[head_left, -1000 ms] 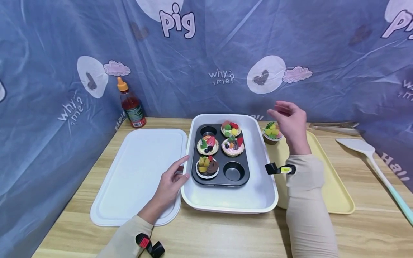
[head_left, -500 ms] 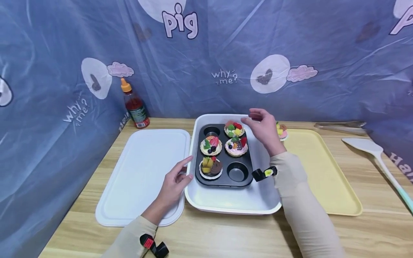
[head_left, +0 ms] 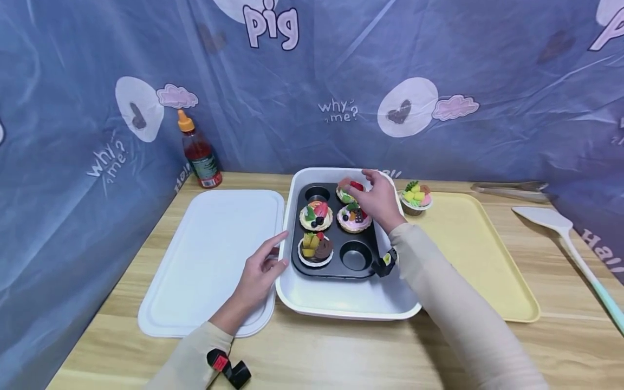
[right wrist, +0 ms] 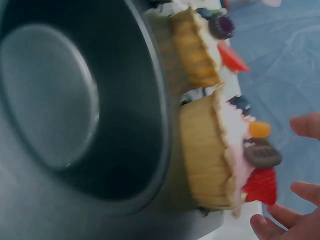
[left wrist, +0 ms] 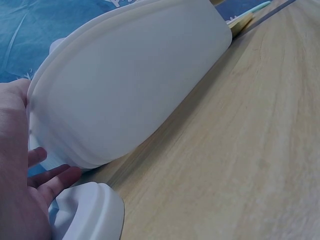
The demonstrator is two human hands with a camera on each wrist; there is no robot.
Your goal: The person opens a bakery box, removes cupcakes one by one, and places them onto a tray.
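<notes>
A white rectangular tub (head_left: pixel 341 310) holds a dark muffin tin (head_left: pixel 336 271). The tin bears several small toy tarts, among them a pink-cream tart (head_left: pixel 354 218), a strawberry tart (head_left: pixel 315 216) and a chocolate tart (head_left: pixel 316 249). My right hand (head_left: pixel 382 200) is over the far right fruit tart (head_left: pixel 345 196), partly hiding it, with thumb and fingers apart and fingertips close at its topping. In the right wrist view, the pink-cream tart (right wrist: pixel 210 150) stands before the spread fingers (right wrist: pixel 304 192). My left hand (head_left: pixel 257 276) touches the tub's left rim with index finger and thumb, other fingers loosely bent.
A white lid-like tray (head_left: pixel 209 260) lies left of the tub, a yellow tray (head_left: pixel 487 260) right of it. A fruit-topped cupcake (head_left: pixel 416 198) stands by the yellow tray's far corner. Farther out are a sauce bottle (head_left: pixel 201 154), tongs (head_left: pixel 512 189) and a spatula (head_left: pixel 546 218).
My right hand has moved left from beside the fruit-topped cupcake, across the tub's right side, to the far right tart in the tin. The left hand stays at the rim.
</notes>
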